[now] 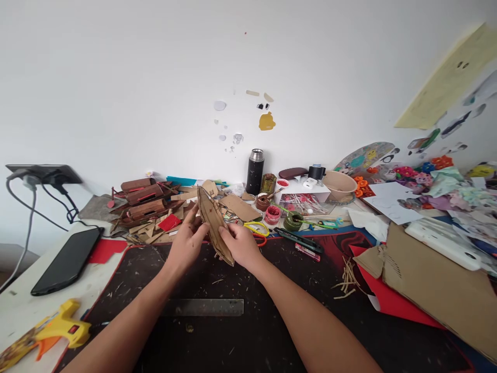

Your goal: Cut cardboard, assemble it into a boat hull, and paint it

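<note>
A narrow, pointed cardboard boat shape (213, 221) is held up at a slant over the dark mat, its upper tip leaning left. My left hand (187, 239) grips its left side, thumb on the cardboard face. On the lower right side, my right hand (241, 245) pinches it, thumb in front and the other fingers mostly hidden behind. Below the hands a clear ruler (209, 307) lies flat on the mat (217, 342). Brown boat models (149, 208) stand among cardboard scraps to the left of my left hand.
Behind the hands are a black thermos (255, 173), paint jars (272, 214), yellow scissors (257, 228) and a cutter (300, 240). A yellow glue gun (68, 325) and black phone (67, 260) lie left. Cardboard (438, 285) and red paper (396, 305) lie right.
</note>
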The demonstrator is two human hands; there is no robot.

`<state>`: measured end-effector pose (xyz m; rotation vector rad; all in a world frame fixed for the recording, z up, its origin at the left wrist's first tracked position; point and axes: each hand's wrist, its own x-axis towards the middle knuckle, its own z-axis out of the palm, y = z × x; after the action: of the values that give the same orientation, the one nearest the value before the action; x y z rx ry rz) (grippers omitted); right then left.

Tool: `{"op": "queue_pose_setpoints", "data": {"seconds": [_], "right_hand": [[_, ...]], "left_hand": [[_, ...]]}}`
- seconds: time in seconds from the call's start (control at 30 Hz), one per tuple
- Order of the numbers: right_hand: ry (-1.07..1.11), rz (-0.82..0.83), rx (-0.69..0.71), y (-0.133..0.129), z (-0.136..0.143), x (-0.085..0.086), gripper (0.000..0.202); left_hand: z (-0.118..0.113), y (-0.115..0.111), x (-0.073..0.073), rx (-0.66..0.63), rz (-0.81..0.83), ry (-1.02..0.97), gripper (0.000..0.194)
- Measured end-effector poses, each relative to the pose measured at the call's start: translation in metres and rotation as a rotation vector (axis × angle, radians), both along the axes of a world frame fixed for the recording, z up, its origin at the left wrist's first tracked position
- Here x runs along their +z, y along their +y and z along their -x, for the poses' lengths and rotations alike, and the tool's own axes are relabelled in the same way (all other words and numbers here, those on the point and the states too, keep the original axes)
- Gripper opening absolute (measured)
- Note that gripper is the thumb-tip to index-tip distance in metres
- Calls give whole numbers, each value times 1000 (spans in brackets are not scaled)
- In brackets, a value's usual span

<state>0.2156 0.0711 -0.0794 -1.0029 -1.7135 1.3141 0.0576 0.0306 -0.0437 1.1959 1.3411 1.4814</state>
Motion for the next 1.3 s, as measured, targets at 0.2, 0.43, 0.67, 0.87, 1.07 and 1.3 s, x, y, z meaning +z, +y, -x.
{"op": "queue_pose_setpoints", "data": {"seconds": [0.2,0.43,0.67,0.87,1.07,1.3], "right_hand": [[-135,-153,-26,-1,-3,10,22],[-250,-245,-31,-1,-5,10,20],[-288,-259,-39,-1,-4,9,19],[-313,-272,-44,-2,-4,10,18],[-345,-294,-46,-3,-3,10,18],[-361,-280,-28,-6,-1,10,16]], "left_hand": [[3,-2,2,-65,-5,113,63],[6,0,-5,-63,4,157,66],[4,0,-4,-43,-25,211,67],[3,0,-5,-39,-3,169,72],[4,1,-9,-7,5,198,68],[1,-1,-15,132,-31,361,57]]}}
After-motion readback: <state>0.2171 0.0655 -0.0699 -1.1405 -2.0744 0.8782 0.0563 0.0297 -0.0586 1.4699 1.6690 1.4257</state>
